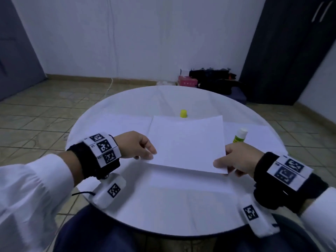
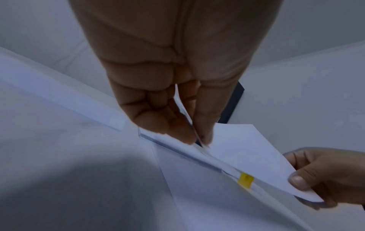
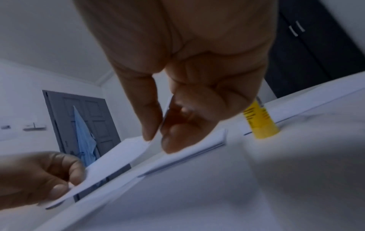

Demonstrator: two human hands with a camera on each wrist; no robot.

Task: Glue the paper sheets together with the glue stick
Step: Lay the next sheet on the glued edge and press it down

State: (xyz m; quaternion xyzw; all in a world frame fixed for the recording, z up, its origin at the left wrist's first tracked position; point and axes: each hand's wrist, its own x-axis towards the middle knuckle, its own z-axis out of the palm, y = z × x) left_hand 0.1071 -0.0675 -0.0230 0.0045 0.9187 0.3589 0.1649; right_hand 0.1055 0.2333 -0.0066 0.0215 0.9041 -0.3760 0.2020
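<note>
A white paper sheet (image 1: 187,142) hangs a little above the round white table (image 1: 163,215), held by its two near corners. My left hand (image 1: 145,153) pinches the near left corner between thumb and fingers (image 2: 197,137). My right hand (image 1: 225,164) pinches the near right corner (image 3: 156,137). More white sheets (image 1: 123,122) lie flat on the table beneath and to both sides. The glue stick (image 1: 240,136), white with a yellow-green label, lies uncapped on a sheet at the right (image 3: 260,123). Its yellow cap (image 1: 183,113) stands beyond the held sheet (image 2: 245,179).
The table edge is close to my lap. On the floor behind the table lie a pink box (image 1: 187,81) and dark bags (image 1: 218,82). A dark wardrobe (image 1: 283,51) stands at the right, a grey door (image 3: 82,118) at the left.
</note>
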